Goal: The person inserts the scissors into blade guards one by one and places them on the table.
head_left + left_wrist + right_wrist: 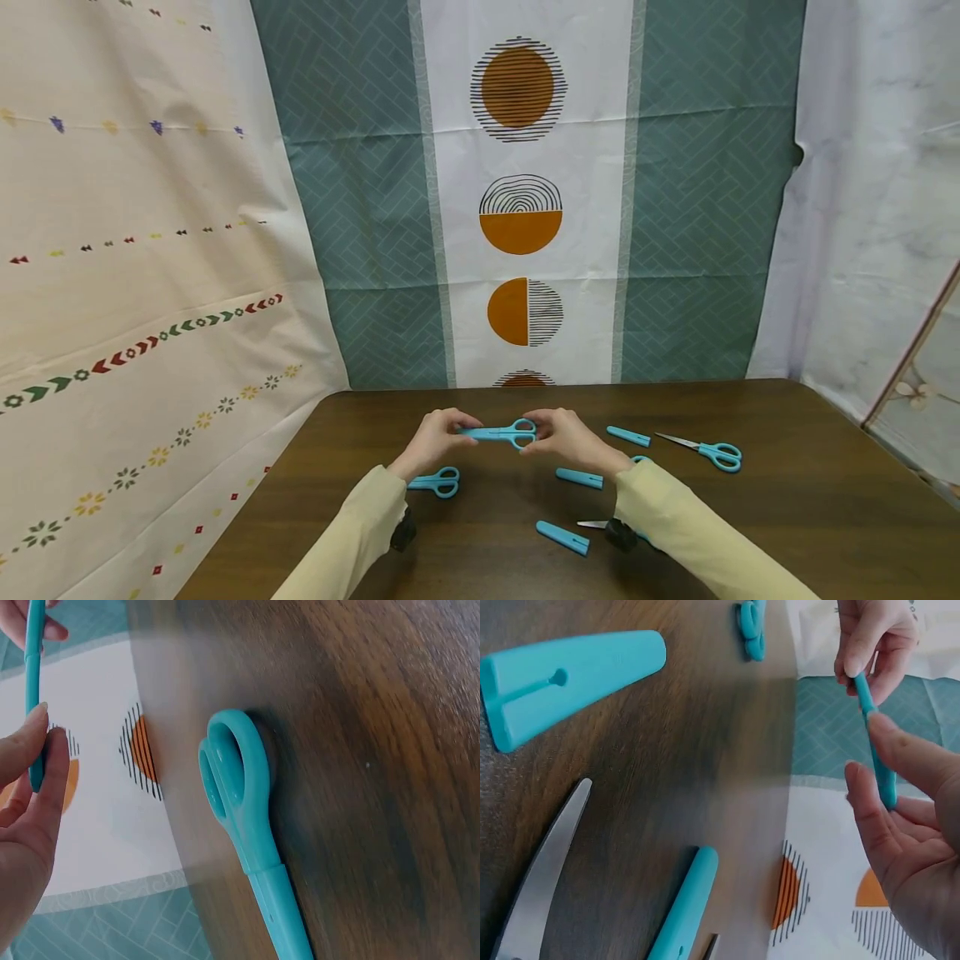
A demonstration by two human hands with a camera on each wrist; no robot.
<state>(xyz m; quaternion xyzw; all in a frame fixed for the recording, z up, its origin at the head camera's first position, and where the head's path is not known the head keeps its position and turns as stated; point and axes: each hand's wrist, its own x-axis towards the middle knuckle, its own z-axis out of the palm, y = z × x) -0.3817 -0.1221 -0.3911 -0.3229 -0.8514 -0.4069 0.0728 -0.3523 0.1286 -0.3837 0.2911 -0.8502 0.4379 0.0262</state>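
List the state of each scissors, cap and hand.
Held scissors: capped, raised
Left scissors: capped
Right scissors: uncapped, blades bare
Front scissors: blade bare, partly hidden
Middle scissors: mostly hidden, state unclear
Three caps: off, lying loose
Left hand: pinching held scissors
Right hand: gripping held scissors

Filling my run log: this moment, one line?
left hand: pinches tip of sheathed scissors; right hand: holds handles; table: loose sheaths, unsheathed scissors
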